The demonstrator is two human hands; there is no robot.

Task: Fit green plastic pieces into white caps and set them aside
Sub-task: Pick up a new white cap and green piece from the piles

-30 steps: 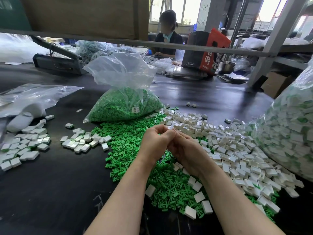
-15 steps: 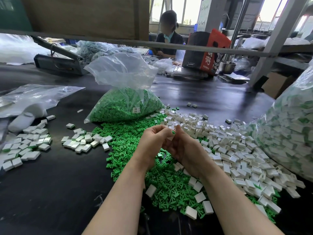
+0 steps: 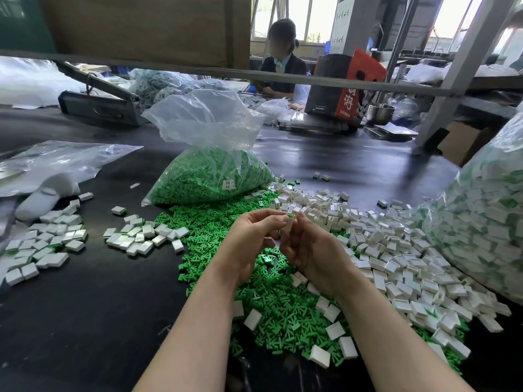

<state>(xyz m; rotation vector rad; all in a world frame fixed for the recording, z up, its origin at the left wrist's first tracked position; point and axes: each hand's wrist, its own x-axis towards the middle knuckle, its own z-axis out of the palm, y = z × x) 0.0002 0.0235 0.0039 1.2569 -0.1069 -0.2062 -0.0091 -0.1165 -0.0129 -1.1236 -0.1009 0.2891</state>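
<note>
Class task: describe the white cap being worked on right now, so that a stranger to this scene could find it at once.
Start at the clear bag of green pieces mid-table, then drop to the two hands above the loose green pile. The white cap is pinched between them, off the table, green showing at its top.

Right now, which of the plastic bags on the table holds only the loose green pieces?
The upright clear bag in the middle, behind the green pile. The big bag at the right edge holds white caps showing green, and the flat bag at left shows no green.

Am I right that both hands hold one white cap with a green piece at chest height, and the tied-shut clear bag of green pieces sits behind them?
Not quite: the head view shows the clear plastic bag of green pieces open at the top, not tied. The rest stands.
</note>
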